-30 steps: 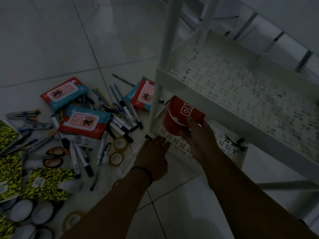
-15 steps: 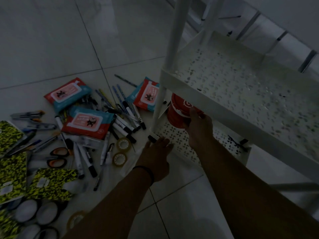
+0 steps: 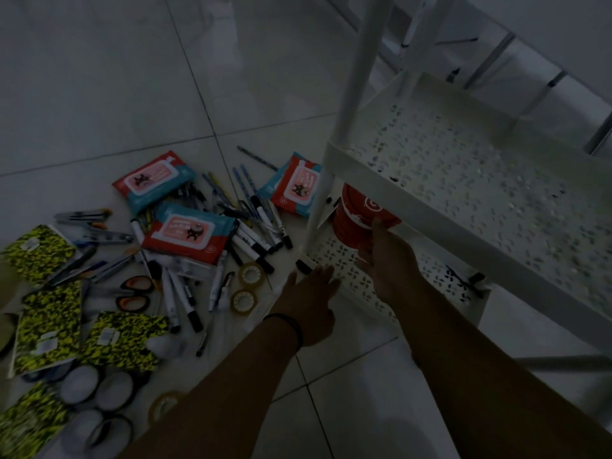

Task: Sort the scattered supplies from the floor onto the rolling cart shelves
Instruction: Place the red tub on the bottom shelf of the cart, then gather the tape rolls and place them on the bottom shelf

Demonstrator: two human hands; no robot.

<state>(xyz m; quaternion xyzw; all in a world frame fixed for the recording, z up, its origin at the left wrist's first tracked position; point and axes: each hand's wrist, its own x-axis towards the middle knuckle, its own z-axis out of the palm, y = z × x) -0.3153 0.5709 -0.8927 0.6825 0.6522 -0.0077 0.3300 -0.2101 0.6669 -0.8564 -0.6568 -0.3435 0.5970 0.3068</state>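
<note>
Head view: the right hand [image 3: 385, 260] curls its fingers round the red cylindrical plastic tub [image 3: 361, 220], which has slid deeper under the middle shelf onto the white perforated metal bottom shelf [image 3: 364, 283] of the cart since a second ago. The left hand [image 3: 308, 303] rests straight-fingered on that shelf's front rim, holding nothing. The tub looks nearly placed; pens and wipes packs remain beyond the left fingers.

Rolling cart [image 3: 414, 207]: white perforated sheet with a matt painted look, metal by appearance. Red cup [image 3: 357, 223], just beyond the right hand's fingertips [image 3: 377, 226]: glossy, printed. Floor tiles [image 3: 99, 77]: smooth, glossy; wipe packs [image 3: 185, 233]: shiny plastic film.
</note>
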